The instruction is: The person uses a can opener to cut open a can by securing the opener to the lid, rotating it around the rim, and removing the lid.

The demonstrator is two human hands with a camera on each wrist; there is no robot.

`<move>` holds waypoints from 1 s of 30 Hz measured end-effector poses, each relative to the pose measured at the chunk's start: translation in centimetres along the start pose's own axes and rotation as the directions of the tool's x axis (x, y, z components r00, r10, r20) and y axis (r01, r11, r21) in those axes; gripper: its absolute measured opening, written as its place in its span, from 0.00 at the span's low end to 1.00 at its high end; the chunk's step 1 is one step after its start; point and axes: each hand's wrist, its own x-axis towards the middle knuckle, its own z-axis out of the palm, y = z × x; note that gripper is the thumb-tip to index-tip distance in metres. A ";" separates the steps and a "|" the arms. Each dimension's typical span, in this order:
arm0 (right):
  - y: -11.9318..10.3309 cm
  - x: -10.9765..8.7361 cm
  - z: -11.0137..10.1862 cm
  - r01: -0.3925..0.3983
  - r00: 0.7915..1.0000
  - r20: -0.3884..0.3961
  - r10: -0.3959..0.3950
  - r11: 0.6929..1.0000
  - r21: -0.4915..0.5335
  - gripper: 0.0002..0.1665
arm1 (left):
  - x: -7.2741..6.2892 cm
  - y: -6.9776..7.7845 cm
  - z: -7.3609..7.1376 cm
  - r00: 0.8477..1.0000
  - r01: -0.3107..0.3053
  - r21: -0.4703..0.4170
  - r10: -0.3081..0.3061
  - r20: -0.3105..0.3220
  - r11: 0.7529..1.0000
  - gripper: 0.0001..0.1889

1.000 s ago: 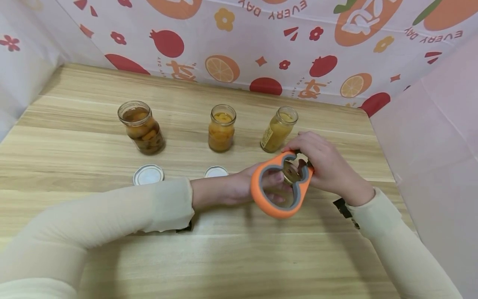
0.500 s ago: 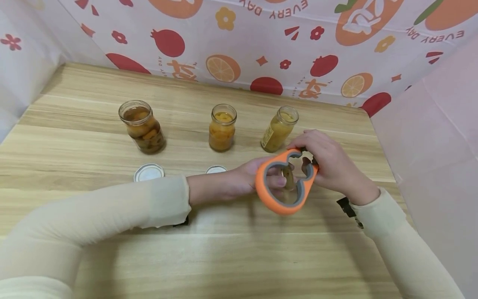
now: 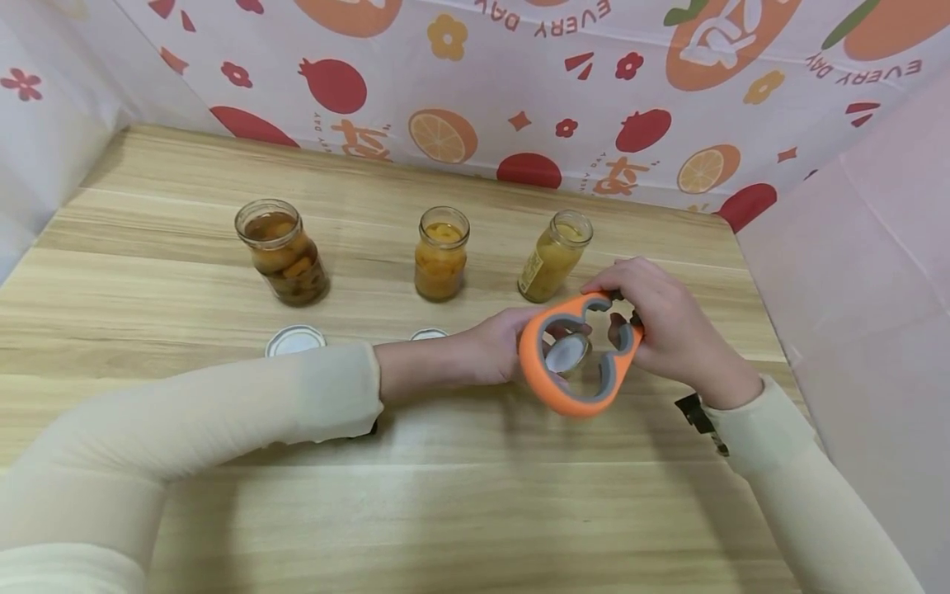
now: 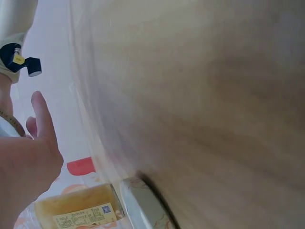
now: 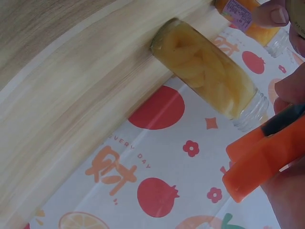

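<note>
My left hand [image 3: 486,351] pinches a round metal jar lid [image 3: 567,353], tilted so its white inside shows through the opener's loop. The lid's gold outer side [image 5: 298,19] shows at the right wrist view's edge. My right hand [image 3: 660,322] grips an orange jar opener [image 3: 575,406] with grey inner lining, raised over the table. Just behind the opener stands an uncapped slim jar [image 3: 552,260] of pale yellow fruit. In the left wrist view, my left hand [image 4: 31,167] has its index finger or thumb pointing up beside the lid [image 4: 10,125].
Two more uncapped jars stand on the wooden table [image 3: 445,511]: a dark amber one [image 3: 285,260] at left and an orange one [image 3: 441,260] in the middle. White-faced lids lie before them, one at left [image 3: 295,339] and one partly behind my left wrist [image 3: 429,334]. A fruit-print curtain [image 3: 512,91] hangs behind.
The lid in my left hand has turned over from its gold face to its white inside. My right hand and the opener have shifted slightly right and up.
</note>
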 end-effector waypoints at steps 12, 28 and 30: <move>0.2 -0.4 0.0 -0.042 0.999 -0.015 0.042 0.999 0.024 0.25 | 1.6 -0.3 -1.0 0.987 -0.153 0.310 0.130 0.094 0.938 0.22; 0.2 -0.7 0.2 -0.025 0.999 -0.033 0.026 0.999 0.024 0.25 | 2.1 -0.6 -1.2 0.996 -0.063 0.656 0.004 0.092 0.752 0.24; 0.2 -0.7 0.2 -0.014 0.999 -0.038 0.015 1.000 0.021 0.25 | 2.3 -0.5 -1.3 0.995 -0.053 0.691 -0.022 0.099 0.721 0.24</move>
